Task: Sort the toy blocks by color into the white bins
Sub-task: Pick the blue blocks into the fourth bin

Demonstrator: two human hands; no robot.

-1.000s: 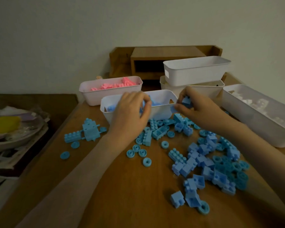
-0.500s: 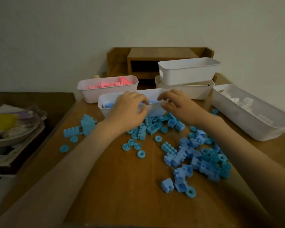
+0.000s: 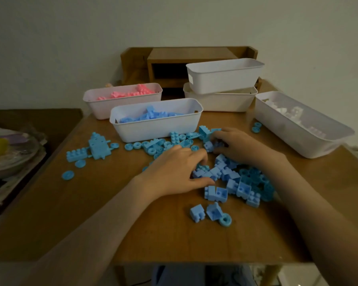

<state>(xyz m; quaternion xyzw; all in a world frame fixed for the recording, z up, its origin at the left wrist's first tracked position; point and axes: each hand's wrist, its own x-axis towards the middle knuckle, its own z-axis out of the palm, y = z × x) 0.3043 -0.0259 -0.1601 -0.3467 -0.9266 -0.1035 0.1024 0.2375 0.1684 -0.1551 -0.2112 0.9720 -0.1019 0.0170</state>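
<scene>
- wooden table (image 3: 91,213) fills most of the view, bins lined up toward the far edge
- long bin of white blocks (image 3: 310,141) sits on the right, blue bin (image 3: 157,129) in the middle, pink bin (image 3: 103,104) just behind it
- loose blue blocks (image 3: 242,188) are scattered in front of the blue bin
- left hand (image 3: 174,172) is curled round a few at the pile's edge
- right hand (image 3: 236,145) is pinching some just beyond

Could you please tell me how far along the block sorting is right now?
Done: pink blocks and white blocks sit binned; the blue bin is partly filled. In hand: left hand and right hand grip loose blue blocks. Left: many more across the table.
</scene>
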